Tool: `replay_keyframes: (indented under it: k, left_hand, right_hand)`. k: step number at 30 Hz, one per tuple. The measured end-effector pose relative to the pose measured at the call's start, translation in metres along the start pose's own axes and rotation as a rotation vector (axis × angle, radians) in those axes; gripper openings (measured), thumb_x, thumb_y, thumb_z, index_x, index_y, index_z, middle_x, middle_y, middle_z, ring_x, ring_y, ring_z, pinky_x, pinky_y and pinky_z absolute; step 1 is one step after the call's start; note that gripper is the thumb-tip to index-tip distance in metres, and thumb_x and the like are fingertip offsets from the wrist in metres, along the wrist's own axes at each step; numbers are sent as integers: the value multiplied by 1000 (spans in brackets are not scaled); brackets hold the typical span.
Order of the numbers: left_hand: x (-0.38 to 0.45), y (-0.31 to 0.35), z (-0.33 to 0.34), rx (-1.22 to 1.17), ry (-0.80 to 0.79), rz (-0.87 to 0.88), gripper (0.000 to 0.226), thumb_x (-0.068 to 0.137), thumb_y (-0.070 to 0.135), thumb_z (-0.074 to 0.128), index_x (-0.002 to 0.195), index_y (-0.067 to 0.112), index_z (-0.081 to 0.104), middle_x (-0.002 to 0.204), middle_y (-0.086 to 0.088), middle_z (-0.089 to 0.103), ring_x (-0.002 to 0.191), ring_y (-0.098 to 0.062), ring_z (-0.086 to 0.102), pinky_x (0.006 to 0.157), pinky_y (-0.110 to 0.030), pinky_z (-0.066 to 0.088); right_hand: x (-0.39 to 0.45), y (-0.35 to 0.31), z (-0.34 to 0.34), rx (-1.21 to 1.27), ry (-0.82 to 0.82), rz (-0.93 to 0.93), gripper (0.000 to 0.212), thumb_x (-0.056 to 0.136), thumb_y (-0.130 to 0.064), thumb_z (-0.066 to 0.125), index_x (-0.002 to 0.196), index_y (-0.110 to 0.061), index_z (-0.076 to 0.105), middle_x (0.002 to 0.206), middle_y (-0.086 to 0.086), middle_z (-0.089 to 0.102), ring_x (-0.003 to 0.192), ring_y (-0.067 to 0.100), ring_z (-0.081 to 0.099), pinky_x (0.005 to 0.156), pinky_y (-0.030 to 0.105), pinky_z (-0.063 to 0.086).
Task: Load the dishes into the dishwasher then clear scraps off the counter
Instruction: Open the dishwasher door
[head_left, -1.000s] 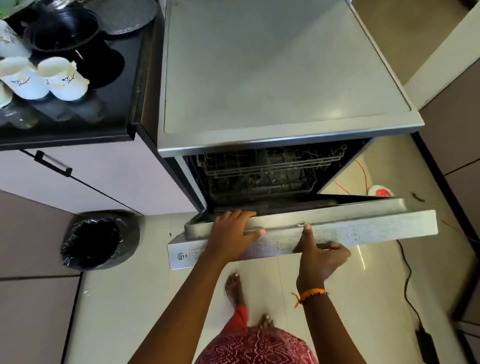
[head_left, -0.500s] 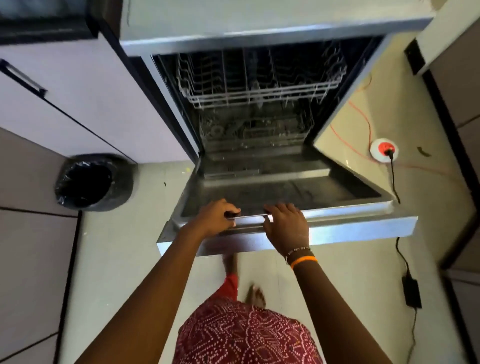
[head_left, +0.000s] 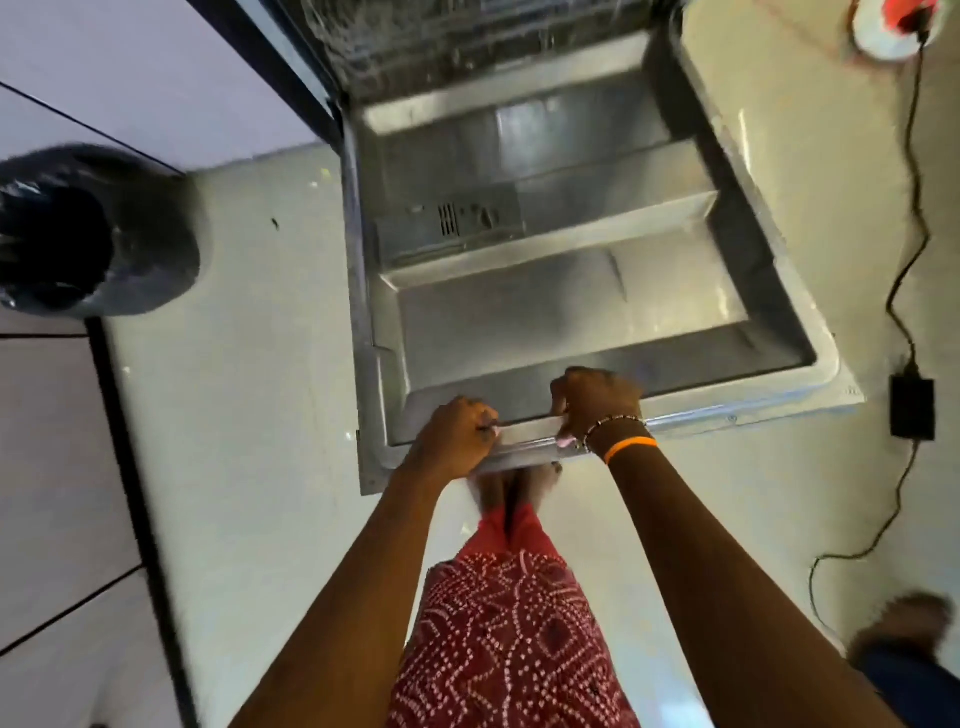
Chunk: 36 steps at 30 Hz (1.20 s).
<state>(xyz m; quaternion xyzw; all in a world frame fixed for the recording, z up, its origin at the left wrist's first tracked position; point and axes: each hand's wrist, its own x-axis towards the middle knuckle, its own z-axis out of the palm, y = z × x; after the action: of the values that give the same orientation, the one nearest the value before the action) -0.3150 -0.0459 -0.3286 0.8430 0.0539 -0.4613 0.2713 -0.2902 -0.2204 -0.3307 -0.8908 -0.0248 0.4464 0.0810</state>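
Bin (head_left: 78, 234), black liner inside

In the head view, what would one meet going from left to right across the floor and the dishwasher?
Lined bin → left hand on the open dishwasher door → right hand on the same edge → black adapter.

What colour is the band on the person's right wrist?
Orange, beside a beaded bracelet; the wristband shows clearly in the head view.

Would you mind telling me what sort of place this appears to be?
Most likely a home kitchen: an open dishwasher door held by both hands, a bin with a black liner on the tiled floor, and pale cabinet fronts beside it.
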Motion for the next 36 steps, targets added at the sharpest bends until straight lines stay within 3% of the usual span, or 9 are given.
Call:
replay_keyframes:
  k: [6,9,10,12,14,17,20,31,36]
  left_hand:
    - [45,-40,55,-89,-36,-50,27,93,17,51,118,12,61,123,-5,59,112,-22,55,91,-26,41]
    - [60,-59,75,-129,-25,-60,26,94,16,50,117,12,61,123,-5,58,111,-19,55,88,-23,40]
    - [64,-65,80,-125,-22,-59,26,94,16,50,117,12,61,123,-5,58,111,-19,55,89,-23,40]
    - [68,-74,84,-122,-13,-69,26,94,16,49,117,13,61,122,-6,58,112,-20,55,90,-25,41]
    - [68,-78,83,-138,11,-80,25,95,16,48,116,12,61,122,-5,57,111,-19,54,87,-24,41]
    - [56,-70,70,-182,74,-86,23,95,15,48,113,12,62,120,-5,59,108,-17,55,83,-21,40]
    - [34,-48,46,-244,138,-77,22,94,13,49,110,11,64,119,-5,61,108,-19,56,84,-22,42]
    - [-79,57,-101,-433,339,18,23,93,12,50,110,8,65,116,-7,64,106,-20,58,82,-16,38]
    - [-105,83,-164,-492,437,50,21,91,8,52,106,9,66,112,-7,65,95,-15,58,74,-15,38]
  right_hand:
    - [48,9,104,-55,137,5,22,86,-6,51,105,-13,61,115,6,57,104,29,59,74,33,48]
    - [66,10,142,-75,227,18,24,63,-1,76,83,-10,66,92,6,63,77,27,64,51,29,46]
    - [72,12,154,-67,242,36,24,64,0,76,83,-9,66,93,6,62,78,27,63,49,28,43]
    - [82,16,169,-11,209,49,21,82,0,59,101,-8,61,110,8,55,99,28,56,59,31,38]
    - [89,18,169,47,175,74,22,87,-3,53,107,-9,61,114,7,53,107,28,53,67,32,41]
    - [86,12,145,239,150,131,23,88,-8,50,104,-15,66,114,5,60,109,29,56,85,34,46]
    - [69,-4,105,453,161,114,22,88,-13,50,103,-19,66,117,3,61,110,27,57,92,33,46]
    - [-40,-83,-84,569,272,23,27,87,-11,46,99,-21,69,116,7,64,107,29,58,88,30,45]
    - [-56,-109,-155,554,338,-48,26,88,-12,46,100,-14,69,115,12,65,106,31,59,87,32,46]
